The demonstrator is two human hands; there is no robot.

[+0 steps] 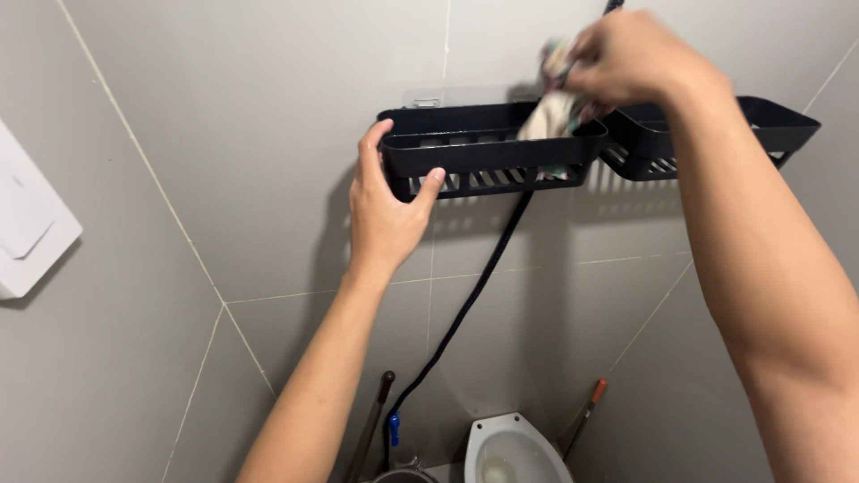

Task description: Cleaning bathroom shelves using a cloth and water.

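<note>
A black slotted shelf basket (pixel 465 152) is fixed to the grey tiled wall at head height. My left hand (pixel 386 206) grips its left end, fingers over the rim and thumb under the front. My right hand (pixel 626 58) is above the basket's right end, closed on a crumpled pale cloth (pixel 550 112) that hangs down into the basket. A second black basket (pixel 769 125) sits to the right, partly hidden behind my right forearm.
A black hose (pixel 474 295) runs from under the basket down to a blue tap (pixel 394 425). A white toilet bowl (pixel 510 452) is below, with two stick handles (pixel 586 411) leaning in the corners. A white box (pixel 27 219) is on the left wall.
</note>
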